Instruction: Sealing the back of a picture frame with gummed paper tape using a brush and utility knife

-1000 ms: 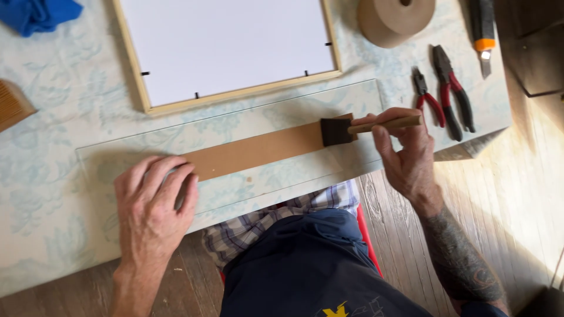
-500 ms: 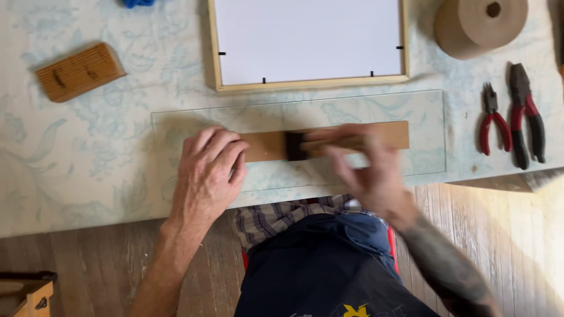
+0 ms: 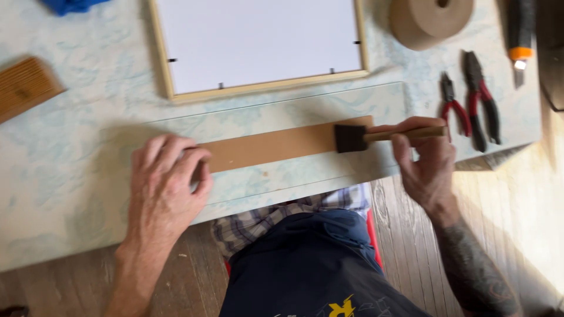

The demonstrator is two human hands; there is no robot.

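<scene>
A long brown paper strip [image 3: 276, 145] lies flat on a clear glass pane [image 3: 352, 105] on the patterned table. My left hand [image 3: 167, 176] presses flat on the strip's left end, fingers spread. My right hand [image 3: 426, 161] grips the wooden handle of a black foam brush [image 3: 351, 138], whose head rests on the strip's right end.
A light wooden picture frame [image 3: 258, 88] with white backing lies behind the pane. A brown tape roll [image 3: 429, 23], two red-handled pliers [image 3: 470, 100] and an orange-tipped knife [image 3: 520, 35] sit at the right. A wooden block [image 3: 23, 85] is at the left, blue cloth [image 3: 70, 4] at the top.
My right hand drew the foam brush from the middle of the strip back to its right end. The left hand stayed pressed on the left end. The view shifted.
</scene>
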